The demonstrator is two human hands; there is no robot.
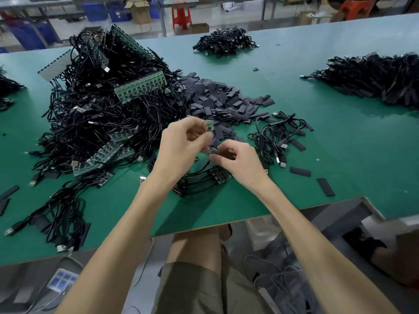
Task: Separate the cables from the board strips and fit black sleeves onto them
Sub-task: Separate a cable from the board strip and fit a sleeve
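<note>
A heap of flat black sleeves [226, 100] lies in the middle of the green counter [340, 155]. Left of the heap, and touching it, spreads a big tangle of black cables [95, 114] with green board strips [141, 87] stuck among them. Just right of the heap's near edge sits a small bunch of cables [275, 137], with two loose sleeves [300, 171] lying nearer the counter's edge. Beyond the heap is a smaller dark pile [224, 41], and well to the heap's right a longer pile [374, 78].

Both hands are raised at the heap's near edge and hide part of it. The left hand [181, 148] pinches a small green board piece [209, 126] between its thumb and curled fingers [192, 120]; the piece stands upright above them, in front of the heap. The right hand [238, 159] is close beside it, its fingers [226, 146] curled and clamped on a second small piece [213, 151], which is blurred. Whether the two pieces are joined cannot be told. Under the hands a short board strip [221, 175] with cables attached lies on the counter.
</note>
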